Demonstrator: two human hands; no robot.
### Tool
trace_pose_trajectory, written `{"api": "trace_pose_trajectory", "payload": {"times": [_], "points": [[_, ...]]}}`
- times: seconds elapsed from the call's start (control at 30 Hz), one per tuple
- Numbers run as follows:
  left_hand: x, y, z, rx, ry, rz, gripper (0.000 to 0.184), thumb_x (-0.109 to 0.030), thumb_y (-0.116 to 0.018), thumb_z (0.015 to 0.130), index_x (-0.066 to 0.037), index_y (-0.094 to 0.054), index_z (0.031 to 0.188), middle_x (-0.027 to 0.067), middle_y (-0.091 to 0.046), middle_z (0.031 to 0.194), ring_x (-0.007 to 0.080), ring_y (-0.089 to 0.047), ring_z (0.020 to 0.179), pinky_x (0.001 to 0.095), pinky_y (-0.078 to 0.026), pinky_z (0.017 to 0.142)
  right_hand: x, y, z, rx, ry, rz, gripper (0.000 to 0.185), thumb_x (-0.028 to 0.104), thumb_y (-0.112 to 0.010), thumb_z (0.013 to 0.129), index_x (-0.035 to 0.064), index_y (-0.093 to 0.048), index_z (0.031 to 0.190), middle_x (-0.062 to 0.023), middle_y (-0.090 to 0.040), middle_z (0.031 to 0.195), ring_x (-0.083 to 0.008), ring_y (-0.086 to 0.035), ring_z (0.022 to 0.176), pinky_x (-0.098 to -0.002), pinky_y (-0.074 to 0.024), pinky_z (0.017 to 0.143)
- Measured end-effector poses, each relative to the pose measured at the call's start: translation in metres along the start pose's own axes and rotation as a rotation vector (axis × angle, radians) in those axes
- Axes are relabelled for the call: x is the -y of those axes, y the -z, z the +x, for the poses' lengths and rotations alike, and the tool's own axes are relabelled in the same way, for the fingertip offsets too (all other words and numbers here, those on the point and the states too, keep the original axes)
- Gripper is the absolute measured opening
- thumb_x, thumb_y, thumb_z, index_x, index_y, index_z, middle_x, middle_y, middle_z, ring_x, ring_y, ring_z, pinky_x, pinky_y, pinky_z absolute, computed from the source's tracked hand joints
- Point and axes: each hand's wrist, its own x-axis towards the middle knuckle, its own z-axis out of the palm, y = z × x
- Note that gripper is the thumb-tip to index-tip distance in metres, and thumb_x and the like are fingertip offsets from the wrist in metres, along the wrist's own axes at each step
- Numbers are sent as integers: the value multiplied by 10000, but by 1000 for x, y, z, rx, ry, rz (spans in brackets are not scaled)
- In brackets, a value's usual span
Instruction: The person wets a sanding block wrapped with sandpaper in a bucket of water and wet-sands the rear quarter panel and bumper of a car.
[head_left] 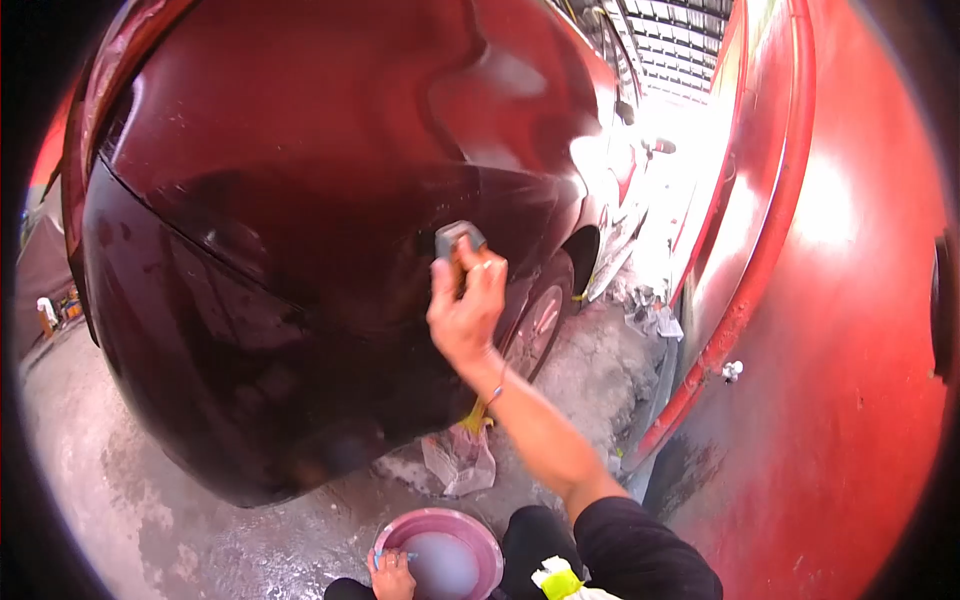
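My right hand (468,305) is raised against the dark red car body (300,200), its fingers closed on a small grey block (458,238) that lies at the panel surface. Down at the bottom, my left hand (393,576) is at the left rim of a pink basin (487,545) holding cloudy water. A bit of something light blue shows at its fingertips; what it is cannot be made out.
The car's wheel (540,318) is right of my raised arm. A crumpled plastic bag (460,462) lies on the wet concrete floor (250,545) under the car's edge. A large red panel (830,330) stands along the right side.
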Motion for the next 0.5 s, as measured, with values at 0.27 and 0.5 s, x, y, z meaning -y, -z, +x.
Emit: {"api": "trace_pose_trajectory", "payload": {"times": [0.27,0.5], "points": [[8,-13,8,-178,-73,31,323,-146,-582,819,-51,-684,1111,92,-642,1178,262,-564,1183,572,-265,1143,-51,3,-2,-82,-522,-207,279,144,-650,885,-41,-633,1093,-238,-650,1002,-417,-585,993,-509,-443,891],[8,-7,12,-202,-65,54,309,-146,-576,831,-54,-698,1100,100,-647,1157,267,-575,1159,563,-280,1142,-98,9,25,-79,-749,-241,240,132,-620,913,-38,-618,1082,-236,-643,1062,-430,-577,1023,-524,-440,893]]}}
